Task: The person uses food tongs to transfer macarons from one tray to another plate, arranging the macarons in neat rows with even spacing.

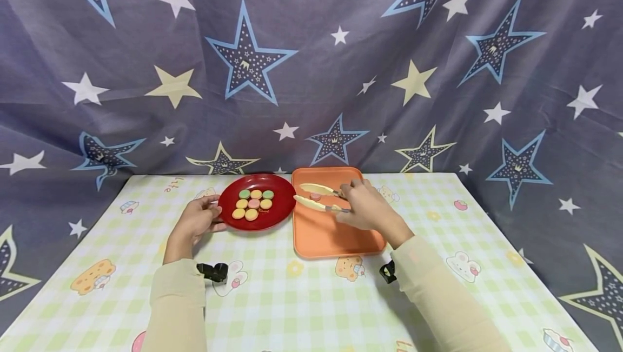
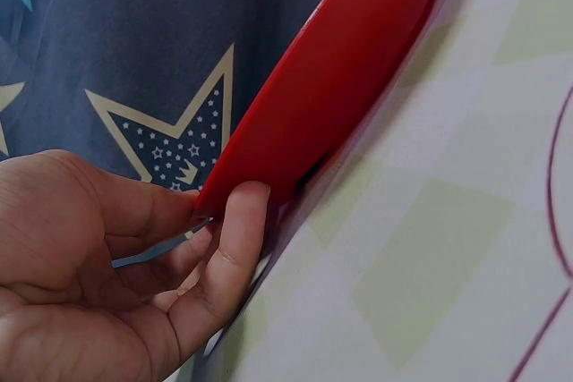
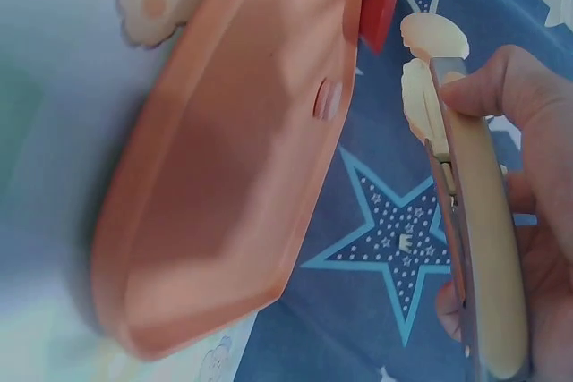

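My left hand [image 1: 197,218] pinches the left rim of a round red plate [image 1: 282,212]. In the left wrist view the thumb is at the plate's edge and the fingers are beneath it. Yellow, green and pink macarons [image 1: 253,204] sit grouped on that plate. With my right hand [image 1: 364,205] I grip tongs [image 1: 311,204] with cream tips, held over an orange tray [image 1: 336,239]. The tips stand apart and have nothing between them. One pink macaron [image 3: 328,99] lies in the tray, partly behind the tongs in the head view.
Plate and tray stand side by side near the back of the table, their edges close together. A checked tablecloth [image 1: 263,303] with printed cartoon figures covers the table. Behind it hangs a dark curtain [image 1: 311,81] with stars.
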{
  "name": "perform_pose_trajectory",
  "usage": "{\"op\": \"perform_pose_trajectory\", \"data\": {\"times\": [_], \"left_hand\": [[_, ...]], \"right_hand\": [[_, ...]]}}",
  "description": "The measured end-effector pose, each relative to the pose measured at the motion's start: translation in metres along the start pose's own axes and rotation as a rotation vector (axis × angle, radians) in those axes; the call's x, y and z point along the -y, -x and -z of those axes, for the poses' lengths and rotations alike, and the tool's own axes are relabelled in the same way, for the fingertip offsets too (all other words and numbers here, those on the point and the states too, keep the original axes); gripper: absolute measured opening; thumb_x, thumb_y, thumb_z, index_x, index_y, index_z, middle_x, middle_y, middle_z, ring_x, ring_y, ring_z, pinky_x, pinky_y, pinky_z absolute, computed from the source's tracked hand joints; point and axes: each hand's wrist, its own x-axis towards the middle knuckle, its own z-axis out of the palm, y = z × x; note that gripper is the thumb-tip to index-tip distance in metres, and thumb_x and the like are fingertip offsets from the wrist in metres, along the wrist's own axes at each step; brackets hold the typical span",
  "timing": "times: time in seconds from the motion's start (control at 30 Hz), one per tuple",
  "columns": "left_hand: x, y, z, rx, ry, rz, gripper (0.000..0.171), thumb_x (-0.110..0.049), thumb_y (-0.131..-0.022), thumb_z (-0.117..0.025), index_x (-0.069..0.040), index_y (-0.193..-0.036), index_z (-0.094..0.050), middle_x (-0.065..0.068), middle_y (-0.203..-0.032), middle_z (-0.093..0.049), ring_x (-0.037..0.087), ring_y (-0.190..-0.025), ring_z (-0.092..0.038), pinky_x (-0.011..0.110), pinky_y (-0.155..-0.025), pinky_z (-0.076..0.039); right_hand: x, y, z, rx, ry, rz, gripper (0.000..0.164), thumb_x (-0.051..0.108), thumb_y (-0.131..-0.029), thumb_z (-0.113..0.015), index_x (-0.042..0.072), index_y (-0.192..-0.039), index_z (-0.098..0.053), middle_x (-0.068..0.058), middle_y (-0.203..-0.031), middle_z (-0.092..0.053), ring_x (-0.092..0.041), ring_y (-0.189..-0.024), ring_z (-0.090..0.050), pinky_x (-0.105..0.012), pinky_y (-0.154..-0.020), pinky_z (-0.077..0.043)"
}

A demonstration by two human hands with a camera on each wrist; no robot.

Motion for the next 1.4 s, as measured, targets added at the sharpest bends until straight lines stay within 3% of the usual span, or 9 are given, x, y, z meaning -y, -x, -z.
{"op": "perform_pose_trajectory", "data": {"times": [0.3, 0.83, 1.1, 1.4], "left_hand": [[-0.001, 0.0, 0.0, -0.006, -0.009, 0.007, 0.054, -0.001, -0.108, -0.041, -0.002, -0.16, -0.029, 0.022, -0.131, -0.045, 0.017, -0.086, -0.066, 0.038, -0.081, -0.064], [-0.001, 0.0, 0.0, -0.005, -0.01, 0.004, 0.053, -0.002, -0.108, -0.042, -0.002, -0.16, -0.029, 0.022, -0.131, -0.046, 0.017, -0.086, -0.066, 0.039, -0.082, -0.064], [0.002, -0.002, 0.002, 0.004, -0.001, 0.001, 0.053, -0.002, -0.108, -0.042, -0.002, -0.16, -0.029, 0.024, -0.135, -0.046, 0.016, -0.086, -0.067, 0.039, -0.082, -0.064], [0.0, -0.001, 0.001, 0.003, 0.003, 0.0, 0.053, -0.001, -0.108, -0.042, -0.001, -0.16, -0.029, 0.024, -0.135, -0.045, 0.016, -0.085, -0.067, 0.039, -0.081, -0.064]], "right_hand": [[-0.013, 0.004, 0.001, 0.015, -0.017, -0.079, 0.048, 0.039, -0.085, -0.076, 0.004, -0.117, -0.068, -0.014, -0.108, -0.061, -0.035, -0.093, -0.055, -0.049, -0.076, -0.056], [-0.032, 0.002, -0.009, 0.08, 0.02, -0.128, 0.038, 0.039, -0.082, -0.072, 0.006, -0.1, -0.065, -0.013, -0.097, -0.056, -0.032, -0.082, -0.05, -0.042, -0.065, -0.05], [-0.038, 0.0, -0.018, 0.119, 0.01, -0.152, 0.035, 0.042, -0.083, -0.074, 0.011, -0.091, -0.06, -0.012, -0.097, -0.056, -0.031, -0.082, -0.05, -0.042, -0.069, -0.049], [-0.039, -0.007, -0.022, 0.138, -0.02, -0.142, 0.034, 0.042, -0.084, -0.074, 0.014, -0.081, -0.054, -0.007, -0.084, -0.053, -0.028, -0.079, -0.05, -0.039, -0.069, -0.042]]}}
